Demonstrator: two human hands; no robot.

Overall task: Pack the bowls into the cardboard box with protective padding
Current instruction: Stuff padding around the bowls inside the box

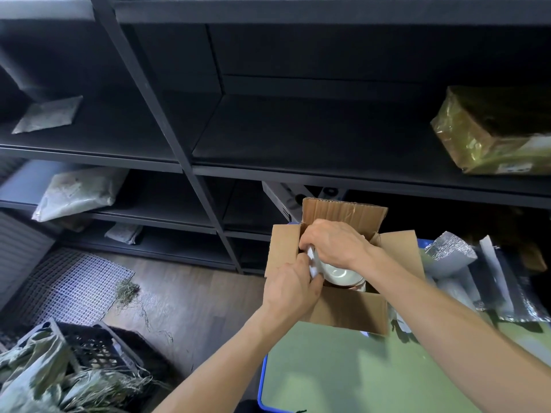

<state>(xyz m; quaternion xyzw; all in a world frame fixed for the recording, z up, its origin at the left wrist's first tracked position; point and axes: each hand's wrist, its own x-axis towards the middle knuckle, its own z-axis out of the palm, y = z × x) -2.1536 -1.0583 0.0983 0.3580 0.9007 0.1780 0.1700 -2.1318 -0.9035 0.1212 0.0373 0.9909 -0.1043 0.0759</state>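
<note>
We have the white bowls (340, 274) down inside the open cardboard box (348, 311), which stands on the green surface (343, 368). Our left hand (290, 289) and right hand (331, 245) both pinch a piece of white padding (312, 262) against the box's left wall, touching the bowls. Silver foil wrap (450, 254) lies just right of the box.

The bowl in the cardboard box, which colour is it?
The bowl is white, seen in the head view.

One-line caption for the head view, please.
The left hand and right hand grip white padding beside a white bowl inside the open cardboard box.
</note>
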